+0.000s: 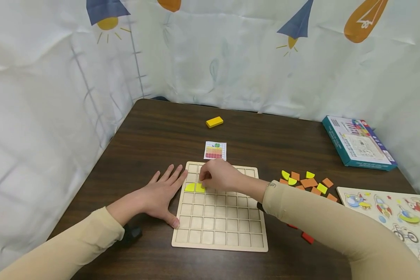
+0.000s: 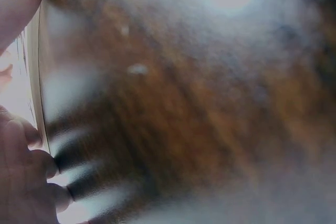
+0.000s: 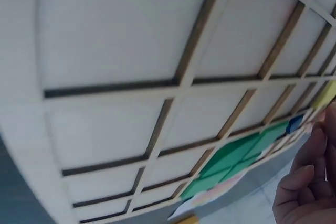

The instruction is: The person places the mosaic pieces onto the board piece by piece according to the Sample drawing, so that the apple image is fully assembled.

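Right hand (image 1: pixel 218 175) over the upper left part of the wooden grid board (image 1: pixel 219 229), fingers curled downward, fingertips on a yellow square piece (image 1: pixel 200 188) seated in a cell of the third row. Piece directly beneath the fingertips, partly covered by them; whether pinched or only pressed, cannot tell. Just left of it, touching edge to edge, a yellow quarter-round piece (image 1: pixel 190 187) in the neighbouring cell, clear of the fingers.

Left hand (image 1: pixel 162 195) flat on the dark wooden table (image 1: pixel 154 132), fingers straight and spread, holding nothing; fingertips against the left edge of the board, thumb lying along that edge lower down. In the left wrist view, blurred, only fingers (image 2: pixel 23 182) and the pale board edge (image 2: pixel 35 77) against brown wood.

In the right wrist view, close-up of empty board cells (image 3: pixel 131 40), curled fingers (image 3: pixel 307 192) at lower right, a green patch past the far edge.

Beyond the board's far edge, a small pattern card (image 1: pixel 215 150), just beside the board. Farther back, well apart, a lone yellow block (image 1: pixel 214 122). To the right of the board, a loose heap of orange and yellow pieces (image 1: pixel 309 182); near the forearm, red pieces (image 1: pixel 307 237). At far right, a teal box (image 1: pixel 358 143) and a vehicle puzzle board (image 1: pixel 399 214).
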`<state>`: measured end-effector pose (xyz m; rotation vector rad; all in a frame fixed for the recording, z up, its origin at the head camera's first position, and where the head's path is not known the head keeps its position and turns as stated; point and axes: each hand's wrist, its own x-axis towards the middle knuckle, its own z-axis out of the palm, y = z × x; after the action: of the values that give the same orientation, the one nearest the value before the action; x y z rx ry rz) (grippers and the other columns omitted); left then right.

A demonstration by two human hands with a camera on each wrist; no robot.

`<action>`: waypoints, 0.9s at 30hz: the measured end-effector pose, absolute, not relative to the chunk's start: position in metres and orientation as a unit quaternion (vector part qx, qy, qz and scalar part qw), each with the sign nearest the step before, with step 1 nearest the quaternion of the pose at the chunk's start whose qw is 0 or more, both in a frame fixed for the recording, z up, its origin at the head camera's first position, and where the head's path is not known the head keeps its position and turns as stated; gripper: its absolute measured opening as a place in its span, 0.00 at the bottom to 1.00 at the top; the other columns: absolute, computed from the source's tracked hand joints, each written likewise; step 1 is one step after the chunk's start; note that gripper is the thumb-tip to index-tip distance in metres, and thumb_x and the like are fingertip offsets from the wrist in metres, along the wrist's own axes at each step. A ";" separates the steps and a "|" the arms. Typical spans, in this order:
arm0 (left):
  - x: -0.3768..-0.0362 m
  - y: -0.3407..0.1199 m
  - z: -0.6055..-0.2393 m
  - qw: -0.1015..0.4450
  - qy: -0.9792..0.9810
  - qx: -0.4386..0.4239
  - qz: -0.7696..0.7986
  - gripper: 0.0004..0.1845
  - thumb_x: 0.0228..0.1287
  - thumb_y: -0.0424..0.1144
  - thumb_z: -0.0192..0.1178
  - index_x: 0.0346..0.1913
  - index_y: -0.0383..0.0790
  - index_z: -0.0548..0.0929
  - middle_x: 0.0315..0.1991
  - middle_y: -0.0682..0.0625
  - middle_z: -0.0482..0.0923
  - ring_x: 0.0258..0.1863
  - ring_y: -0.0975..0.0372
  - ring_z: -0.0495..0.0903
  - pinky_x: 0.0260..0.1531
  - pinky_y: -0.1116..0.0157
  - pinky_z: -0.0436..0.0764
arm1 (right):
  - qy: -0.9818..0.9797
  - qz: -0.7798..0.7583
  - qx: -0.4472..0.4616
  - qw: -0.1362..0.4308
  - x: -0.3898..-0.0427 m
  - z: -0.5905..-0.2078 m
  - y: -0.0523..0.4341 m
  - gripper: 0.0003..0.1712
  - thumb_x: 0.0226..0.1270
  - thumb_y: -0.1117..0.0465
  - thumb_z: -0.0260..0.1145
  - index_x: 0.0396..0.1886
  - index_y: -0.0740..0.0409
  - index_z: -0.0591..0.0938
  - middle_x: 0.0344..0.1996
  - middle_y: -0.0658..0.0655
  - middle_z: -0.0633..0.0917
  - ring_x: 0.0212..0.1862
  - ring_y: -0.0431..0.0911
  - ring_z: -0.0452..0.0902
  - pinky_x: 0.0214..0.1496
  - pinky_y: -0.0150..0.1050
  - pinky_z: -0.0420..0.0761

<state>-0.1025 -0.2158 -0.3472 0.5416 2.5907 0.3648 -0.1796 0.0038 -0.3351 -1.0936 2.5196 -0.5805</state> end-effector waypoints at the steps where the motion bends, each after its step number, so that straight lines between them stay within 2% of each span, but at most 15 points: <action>1: -0.102 -0.215 -0.348 0.233 0.943 0.197 0.132 0.80 0.36 0.71 0.77 0.83 0.35 0.41 0.84 0.35 0.33 0.82 0.36 0.33 0.73 0.28 0.40 | 0.885 -0.206 -0.383 0.164 -0.180 -0.334 0.008 0.02 0.64 0.64 0.75 0.33 0.57 0.89 0.28 0.48 0.87 0.31 0.38 0.76 0.38 0.30 0.79; 7: -0.103 -0.214 -0.348 0.234 0.943 0.194 0.132 0.81 0.34 0.72 0.77 0.83 0.36 0.41 0.84 0.35 0.33 0.82 0.36 0.33 0.73 0.28 0.40 | 0.896 -0.229 -0.350 0.153 -0.192 -0.321 0.050 0.03 0.65 0.64 0.74 0.37 0.57 0.89 0.31 0.49 0.88 0.33 0.40 0.78 0.40 0.33 0.81; 15: -0.103 -0.214 -0.347 0.232 0.943 0.198 0.136 0.81 0.34 0.72 0.77 0.83 0.35 0.41 0.84 0.34 0.34 0.82 0.35 0.33 0.72 0.27 0.40 | 0.924 -0.235 -0.275 0.124 -0.213 -0.312 0.139 0.07 0.67 0.65 0.72 0.43 0.61 0.89 0.37 0.54 0.89 0.37 0.45 0.82 0.43 0.42 0.84; 21: -0.102 -0.214 -0.346 0.231 0.942 0.199 0.140 0.80 0.35 0.72 0.77 0.82 0.34 0.41 0.84 0.34 0.34 0.81 0.34 0.33 0.72 0.27 0.40 | 0.941 -0.219 -0.229 0.115 -0.220 -0.312 0.197 0.08 0.68 0.65 0.71 0.45 0.63 0.88 0.37 0.55 0.89 0.36 0.45 0.82 0.40 0.40 0.83; 27: -0.101 -0.213 -0.348 0.230 0.942 0.200 0.140 0.80 0.35 0.72 0.77 0.82 0.34 0.41 0.83 0.34 0.34 0.81 0.34 0.34 0.71 0.26 0.40 | 0.946 -0.211 -0.214 0.125 -0.219 -0.324 0.230 0.09 0.67 0.66 0.71 0.45 0.63 0.88 0.38 0.56 0.89 0.36 0.44 0.82 0.38 0.39 0.83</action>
<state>-0.1014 -0.2129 -0.3477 0.5493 2.5920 0.3845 -0.2190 0.2298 -0.3240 -0.6234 2.7553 -0.6136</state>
